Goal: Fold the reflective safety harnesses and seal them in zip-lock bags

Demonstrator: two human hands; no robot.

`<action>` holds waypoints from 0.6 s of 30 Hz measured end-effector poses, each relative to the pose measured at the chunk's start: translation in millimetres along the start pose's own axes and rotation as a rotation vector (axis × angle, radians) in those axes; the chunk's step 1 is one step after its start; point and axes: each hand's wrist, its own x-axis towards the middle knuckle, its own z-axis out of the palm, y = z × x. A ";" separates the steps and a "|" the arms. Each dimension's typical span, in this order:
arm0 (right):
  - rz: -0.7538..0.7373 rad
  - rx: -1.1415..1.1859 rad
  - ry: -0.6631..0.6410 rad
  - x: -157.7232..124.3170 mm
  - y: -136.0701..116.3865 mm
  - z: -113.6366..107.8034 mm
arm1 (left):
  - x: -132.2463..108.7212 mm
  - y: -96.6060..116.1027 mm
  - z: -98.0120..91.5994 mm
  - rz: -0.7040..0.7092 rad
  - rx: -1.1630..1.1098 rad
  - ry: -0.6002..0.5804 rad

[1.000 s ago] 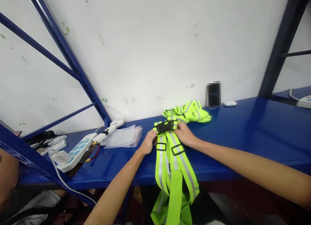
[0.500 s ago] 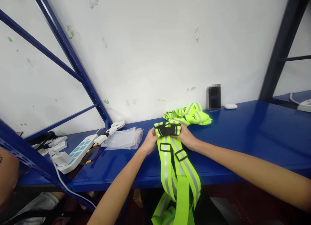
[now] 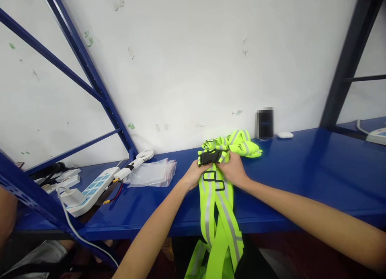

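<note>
A neon-yellow reflective strap vest [image 3: 215, 202] lies over the front edge of the blue shelf [image 3: 301, 170] and hangs down below it. Its top end carries a black buckle [image 3: 209, 157]. My left hand [image 3: 193, 175] grips the vest's top from the left, fingers curled round the straps. My right hand [image 3: 233, 169] grips it from the right, fingers closed by the buckle. Both hands press the straps close together. Just behind them lies a folded pile of the same yellow vests [image 3: 238, 141].
Clear plastic bags [image 3: 152, 172] lie left of my hands, beside a small white hand fan [image 3: 140, 158] and a white power strip [image 3: 93, 186] with cables. A dark blurred box [image 3: 265, 123] and a small white puck [image 3: 285, 135] stand by the wall. Blue rack posts rise on both sides.
Both hands have moved a little right and farther onto the shelf, drawing the vest's straps narrower and closer together; the buckle end now sits nearer the folded pile.
</note>
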 end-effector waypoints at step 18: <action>-0.046 0.278 -0.272 -2.0 9.0 7.4 | 4.4 -11.7 -13.8 0.287 0.382 0.105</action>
